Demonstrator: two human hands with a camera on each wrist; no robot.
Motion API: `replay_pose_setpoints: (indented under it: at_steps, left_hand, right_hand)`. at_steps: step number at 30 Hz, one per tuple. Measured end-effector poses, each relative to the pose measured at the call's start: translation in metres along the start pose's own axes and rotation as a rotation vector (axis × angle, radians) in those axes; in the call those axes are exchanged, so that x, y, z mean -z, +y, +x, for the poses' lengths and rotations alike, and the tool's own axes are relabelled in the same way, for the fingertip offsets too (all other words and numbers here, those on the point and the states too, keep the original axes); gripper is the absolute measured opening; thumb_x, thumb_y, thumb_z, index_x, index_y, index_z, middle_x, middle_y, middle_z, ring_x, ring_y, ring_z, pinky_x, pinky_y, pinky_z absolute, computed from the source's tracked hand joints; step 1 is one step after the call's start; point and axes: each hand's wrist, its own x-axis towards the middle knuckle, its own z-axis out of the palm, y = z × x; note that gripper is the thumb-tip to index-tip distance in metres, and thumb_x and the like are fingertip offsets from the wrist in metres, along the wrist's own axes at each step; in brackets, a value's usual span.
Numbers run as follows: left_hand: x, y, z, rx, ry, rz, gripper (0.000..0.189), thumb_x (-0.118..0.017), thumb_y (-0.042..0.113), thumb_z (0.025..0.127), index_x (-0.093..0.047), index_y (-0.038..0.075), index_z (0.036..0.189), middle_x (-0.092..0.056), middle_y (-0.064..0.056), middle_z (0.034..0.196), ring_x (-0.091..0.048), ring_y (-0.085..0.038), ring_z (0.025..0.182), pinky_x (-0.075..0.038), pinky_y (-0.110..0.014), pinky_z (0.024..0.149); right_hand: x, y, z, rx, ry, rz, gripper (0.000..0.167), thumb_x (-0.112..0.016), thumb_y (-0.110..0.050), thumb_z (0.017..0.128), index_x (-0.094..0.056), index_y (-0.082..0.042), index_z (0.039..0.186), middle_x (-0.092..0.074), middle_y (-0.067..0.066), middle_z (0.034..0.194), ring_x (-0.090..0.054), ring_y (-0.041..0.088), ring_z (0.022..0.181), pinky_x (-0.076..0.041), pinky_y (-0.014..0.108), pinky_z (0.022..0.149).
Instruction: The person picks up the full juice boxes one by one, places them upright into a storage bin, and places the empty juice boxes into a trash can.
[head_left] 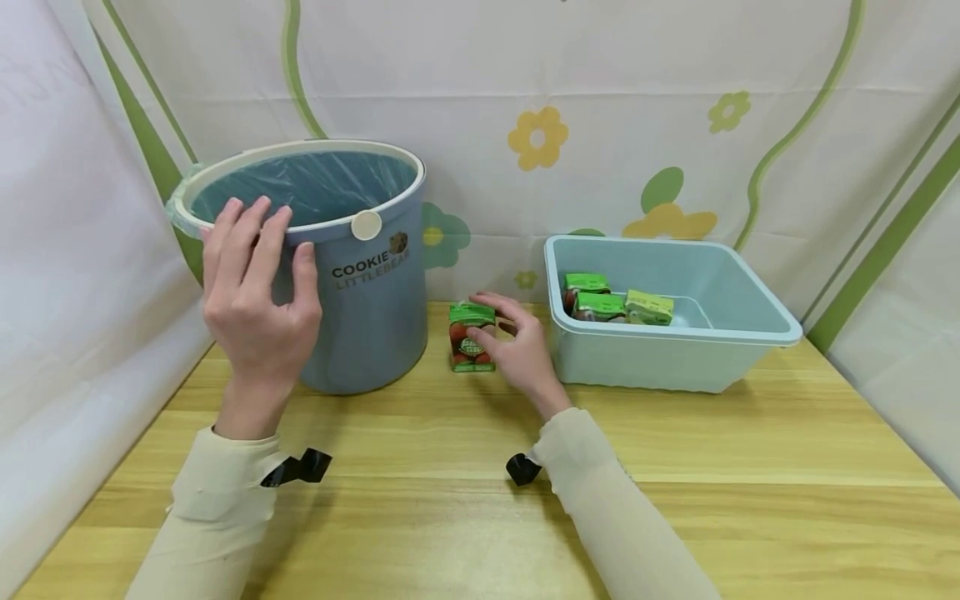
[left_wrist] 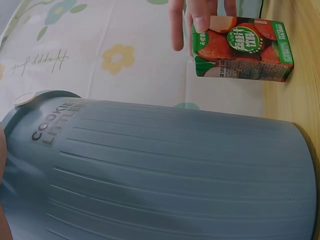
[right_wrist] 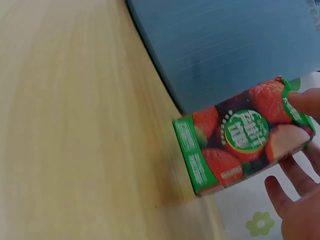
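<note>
A small green and red juice box [head_left: 471,337] with fruit printed on its front stands upright on the table in the head view. My right hand [head_left: 517,346] pinches its upper part, the thumb on the printed front and the fingers around the far side. In the right wrist view the juice box [right_wrist: 245,135] has its top corner between thumb and fingers. My left hand [head_left: 258,292] is raised at the front rim of a blue bin [head_left: 367,325], fingers extended upward and overlapping the rim. Nothing shows in its grasp. A clear liner [head_left: 330,179] covers the bin's inside.
Right of the juice box stands a pale blue-green tub [head_left: 637,358] holding several small cartons [head_left: 600,307] at its left end. The wooden table [head_left: 420,500] runs in front of both containers. A flowered white cloth [head_left: 480,67] hangs close behind them.
</note>
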Motion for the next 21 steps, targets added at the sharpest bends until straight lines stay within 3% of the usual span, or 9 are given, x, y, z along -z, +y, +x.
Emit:
replay_pose_setpoints:
  at_steps: [11,21]
  left_hand:
    - [-0.0003,-0.0004,-0.0001,0.006,-0.003,-0.003,0.032,-0.070,0.021,0.099,-0.078,0.004,0.125,-0.074,-0.017,0.134,-0.060,-0.033,0.141,-0.031,-0.049,0.131]
    - [-0.0007,-0.0032,-0.0001,-0.005,0.002,-0.004,0.032,-0.070,0.022,0.099,-0.079,0.005,0.124,-0.075,-0.016,0.133,-0.061,-0.034,0.140,-0.032,-0.049,0.130]
  right_hand:
    - [0.0041,-0.0006,-0.0041,0.052,-0.006,-0.199,0.039,-0.075,-0.025,0.101,-0.071,-0.022,0.139,-0.065,-0.003,0.148,-0.062,0.022,0.136,-0.053,0.049,0.111]
    - [0.0075,-0.0021,-0.0031,0.120,-0.003,-0.207,0.033,-0.079,-0.017,0.097,-0.075,-0.016,0.131,-0.073,0.005,0.135,-0.070,0.024,0.122,-0.060,0.046,0.104]
